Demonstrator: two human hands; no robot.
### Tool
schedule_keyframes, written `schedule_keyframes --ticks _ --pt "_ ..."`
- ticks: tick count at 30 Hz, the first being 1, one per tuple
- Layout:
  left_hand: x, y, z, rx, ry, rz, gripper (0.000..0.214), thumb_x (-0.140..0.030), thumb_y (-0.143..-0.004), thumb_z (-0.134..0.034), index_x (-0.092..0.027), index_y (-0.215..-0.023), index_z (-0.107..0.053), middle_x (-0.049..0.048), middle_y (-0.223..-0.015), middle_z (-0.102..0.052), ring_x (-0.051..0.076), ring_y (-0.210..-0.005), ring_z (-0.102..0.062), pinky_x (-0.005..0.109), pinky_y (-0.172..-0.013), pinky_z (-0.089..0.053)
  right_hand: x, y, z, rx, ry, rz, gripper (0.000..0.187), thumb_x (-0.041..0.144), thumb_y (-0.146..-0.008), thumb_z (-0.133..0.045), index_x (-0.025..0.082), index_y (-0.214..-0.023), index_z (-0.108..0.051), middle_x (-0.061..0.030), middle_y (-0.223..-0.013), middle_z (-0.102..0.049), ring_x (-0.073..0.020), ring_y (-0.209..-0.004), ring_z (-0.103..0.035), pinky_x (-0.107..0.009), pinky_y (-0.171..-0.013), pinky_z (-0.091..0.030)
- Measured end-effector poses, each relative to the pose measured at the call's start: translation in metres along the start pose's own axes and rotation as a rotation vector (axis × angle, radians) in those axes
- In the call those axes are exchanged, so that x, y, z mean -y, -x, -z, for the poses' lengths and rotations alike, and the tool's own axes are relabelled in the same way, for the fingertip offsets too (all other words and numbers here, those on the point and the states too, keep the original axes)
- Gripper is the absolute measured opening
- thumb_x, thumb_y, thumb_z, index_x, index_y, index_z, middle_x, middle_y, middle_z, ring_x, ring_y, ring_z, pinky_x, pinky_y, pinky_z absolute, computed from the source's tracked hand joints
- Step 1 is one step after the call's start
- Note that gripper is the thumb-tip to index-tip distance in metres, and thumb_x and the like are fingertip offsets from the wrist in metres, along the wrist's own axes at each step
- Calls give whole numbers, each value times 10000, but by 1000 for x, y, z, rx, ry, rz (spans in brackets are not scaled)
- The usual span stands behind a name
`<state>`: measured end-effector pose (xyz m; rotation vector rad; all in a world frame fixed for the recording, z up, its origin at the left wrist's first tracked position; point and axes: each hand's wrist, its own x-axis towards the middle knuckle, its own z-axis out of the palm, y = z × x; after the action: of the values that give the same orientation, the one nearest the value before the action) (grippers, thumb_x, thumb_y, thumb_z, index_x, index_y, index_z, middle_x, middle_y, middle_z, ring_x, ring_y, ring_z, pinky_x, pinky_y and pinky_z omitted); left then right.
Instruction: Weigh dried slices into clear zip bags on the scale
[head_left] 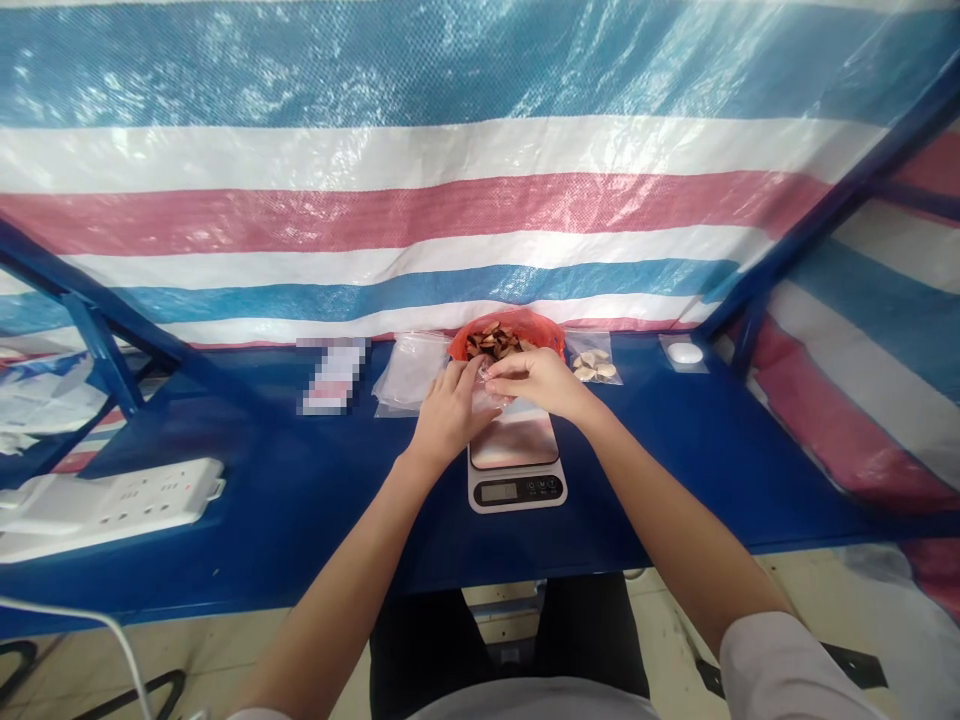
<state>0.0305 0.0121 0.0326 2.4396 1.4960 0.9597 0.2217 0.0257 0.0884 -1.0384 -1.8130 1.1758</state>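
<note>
Over the far end of a small kitchen scale (517, 470), both my hands meet on a small clear plastic bag (491, 392). My left hand (448, 410) curls its fingers round the bag's left side. My right hand (534, 380) pinches the bag's top from the right. Just behind them sits a red plastic bag (525, 325) filled with brown dried slices (495, 342). The scale's display faces me.
A stack of clear plastic bags (409, 372) lies to the left of the red bag, and a filled clear bag with pale pieces (592, 362) to the right. A white power strip (112, 505) lies at the left on the blue table (300, 480). A small white object (684, 352) sits far right.
</note>
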Motion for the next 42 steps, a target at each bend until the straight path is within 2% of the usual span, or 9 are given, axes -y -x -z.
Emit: schedule_keyframes --ticks 5,12,19,25,28,32,37,42 --pt "-8 1 2 -17 113 -10 993 -464 -715 -882 -210 -1527 -370 180 -1454 -560 367 -1353 -553 542 -1114 -486 -1 2 0 -16 12 27 143 175 -795 -760 212 -915 -829 -33 -904 -816 -210 -854 -772 -338 -837 -623" --pt "-24 -3 13 -42 210 35 772 -458 -751 -851 -209 -1393 -503 140 -1322 -652 332 -1250 -626 519 -1059 -532 10 9 4 -16 25 61 166 194 -815 -752 217 -961 -827 -33 -939 -822 -215 -902 -785 -354 -865 -639" --pt "-31 -3 22 -81 206 -4 641 -410 -812 -790 -224 -1366 -527 131 -1281 -662 327 -1216 -649 505 -994 -583 19 14 6 -14 14 112 186 251 -820 -773 234 -999 -823 -36 -1030 -819 -224 -982 -779 -386 -937 -635" --pt "-23 -5 34 -180 123 -12 572 -408 -830 -766 -255 -1343 -563 96 -1244 -690 293 -1122 -700 439 -946 -619 4 8 24 -122 29 138 289 365 -857 -757 226 -1108 -795 -52 -1106 -808 -226 -1006 -771 -366 -918 -626" --pt "-19 -12 44 -201 71 -7 555 -385 -840 -751 -213 -1339 -576 105 -1236 -703 297 -1156 -688 440 -991 -599 -13 -1 37 -173 175 128 264 365 -902 -712 229 -1115 -790 -52 -1097 -810 -227 -1026 -762 -375 -958 -597" --pt "-11 -27 49 -239 25 -9 514 -383 -853 -734 -178 -1304 -597 124 -1237 -708 305 -1170 -682 458 -1038 -570 -25 -18 45 -155 475 78 223 271 -935 -659 246 -1110 -795 -43 -1157 -796 -226 -1084 -740 -377 -1029 -540" --pt "8 -42 35 -229 25 -3 493 -355 -842 -722 -180 -1288 -606 122 -1216 -707 295 -1145 -688 443 -1032 -570 -25 -42 38 -115 758 18 262 245 -936 -638 251 -1159 -775 -54 -1194 -781 -251 -1094 -728 -360 -973 -538" --pt "24 -43 14 -252 87 1 512 -383 -852 -719 -176 -1302 -591 132 -1238 -708 295 -1180 -678 461 -1042 -565 -29 -56 20 -127 975 -36 277 281 -970 -587 251 -1194 -748 -71 -1243 -759 -275 -1137 -698 -349 -865 -546"
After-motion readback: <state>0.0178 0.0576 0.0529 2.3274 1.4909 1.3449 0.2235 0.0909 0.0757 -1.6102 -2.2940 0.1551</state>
